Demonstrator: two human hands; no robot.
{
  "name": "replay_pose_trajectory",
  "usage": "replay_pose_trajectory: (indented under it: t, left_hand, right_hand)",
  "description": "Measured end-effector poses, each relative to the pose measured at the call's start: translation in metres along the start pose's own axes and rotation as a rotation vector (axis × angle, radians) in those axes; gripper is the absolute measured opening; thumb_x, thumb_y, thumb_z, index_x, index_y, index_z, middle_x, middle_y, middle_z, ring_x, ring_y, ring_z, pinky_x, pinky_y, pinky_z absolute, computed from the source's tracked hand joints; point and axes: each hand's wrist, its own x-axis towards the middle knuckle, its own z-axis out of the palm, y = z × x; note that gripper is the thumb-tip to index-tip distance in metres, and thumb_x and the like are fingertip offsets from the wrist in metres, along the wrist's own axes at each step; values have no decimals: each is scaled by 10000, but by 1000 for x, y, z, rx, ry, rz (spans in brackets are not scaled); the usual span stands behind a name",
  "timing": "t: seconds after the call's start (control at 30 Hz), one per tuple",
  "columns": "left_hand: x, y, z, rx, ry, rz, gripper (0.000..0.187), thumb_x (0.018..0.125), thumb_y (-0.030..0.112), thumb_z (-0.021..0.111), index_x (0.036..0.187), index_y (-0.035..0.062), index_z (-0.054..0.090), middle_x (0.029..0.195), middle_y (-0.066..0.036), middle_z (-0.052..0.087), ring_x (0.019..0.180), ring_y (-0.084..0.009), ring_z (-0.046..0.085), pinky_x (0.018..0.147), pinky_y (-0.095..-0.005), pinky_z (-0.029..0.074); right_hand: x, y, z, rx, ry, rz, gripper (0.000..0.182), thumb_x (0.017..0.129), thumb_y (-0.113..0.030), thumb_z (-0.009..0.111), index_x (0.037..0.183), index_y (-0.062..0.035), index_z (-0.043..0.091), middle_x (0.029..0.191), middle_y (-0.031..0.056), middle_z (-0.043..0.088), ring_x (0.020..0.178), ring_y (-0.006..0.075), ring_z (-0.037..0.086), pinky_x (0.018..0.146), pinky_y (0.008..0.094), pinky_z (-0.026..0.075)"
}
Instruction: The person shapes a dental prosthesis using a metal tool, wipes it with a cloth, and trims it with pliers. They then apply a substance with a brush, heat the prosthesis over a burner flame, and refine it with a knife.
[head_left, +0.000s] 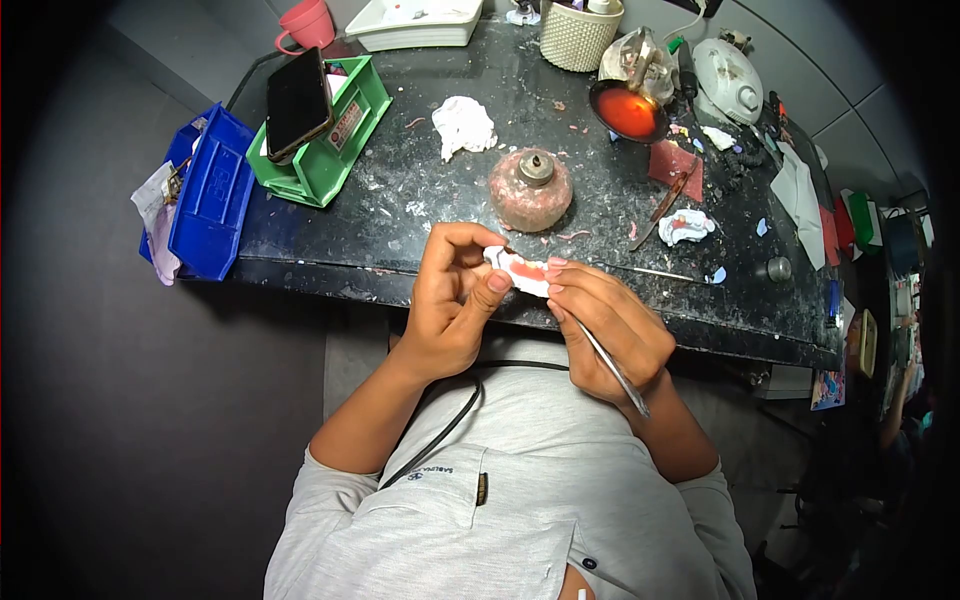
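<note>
My left hand [448,305] grips a white dental plaster cast [527,285] between thumb and fingers, over the front edge of the bench. Red wax covers part of the cast's near side. My right hand [612,335] holds a slim metal wax carver [612,368] like a pen, its handle slanting down toward my wrist. Its fingertips touch the cast's right end and hide the carver's working tip. Just beyond my hands stands a round glass spirit lamp [531,200] with a metal cap. Another plaster cast [686,227] lies to the right, by a wax knife [662,208].
Green bin [350,135], with a phone [298,105] leaning on it, and a blue bin [212,195] occupy the left. Crumpled tissue [463,127] lies mid-bench. To the right are a glowing orange round dish [628,110], a red wax sheet [675,165] and a thin metal instrument [650,271].
</note>
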Motion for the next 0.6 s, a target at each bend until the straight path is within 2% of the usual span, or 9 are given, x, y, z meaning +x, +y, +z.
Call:
replay_pose_trajectory:
  t: [0.23,0.3,0.37,0.47,0.57,0.6]
  left_hand:
    - [2,0,0,16,-13,-11,262,1040,113,570,1257,12,462,994,-35,582,743,2,461,626,-152,368]
    - [6,5,0,1,-22,-43,246,1052,126,538,1261,6,490,984,-34,592,753,3,479,626,-149,374]
    - [9,11,-2,-14,-28,-78,245,1065,138,506,1266,-1,517,974,-33,602,764,4,498,626,-147,380]
    - [13,20,-6,-144,-95,-341,324,1078,171,414,1228,-31,619,908,-34,640,776,-39,569,672,-204,465]
    - [17,20,-2,-126,-86,-313,321,1076,165,420,1205,-35,635,910,-34,664,782,-52,591,697,-217,480]
    - [17,21,-8,-147,-150,-337,316,1074,155,420,1186,-37,645,930,-32,677,796,-45,597,703,-206,479]
  right_hand:
    - [0,-3,-4,-18,1,55,109,834,94,703,940,94,678,921,203,708,875,326,731,797,375,603]
    - [-1,-2,-8,38,47,209,99,851,72,710,947,73,683,937,207,718,871,312,733,792,351,595]
    - [0,1,-11,113,44,261,82,875,53,704,955,58,690,961,205,731,891,293,740,798,334,589]
    - [-3,9,-9,532,-63,308,99,906,-10,707,979,56,704,981,180,745,965,278,741,878,349,578]
    - [-6,9,-6,546,-123,309,116,902,-32,721,984,49,710,984,170,747,992,281,736,900,356,573]
    - [-8,9,-4,559,-110,318,119,896,-37,729,984,43,717,984,156,749,991,279,733,895,356,575]
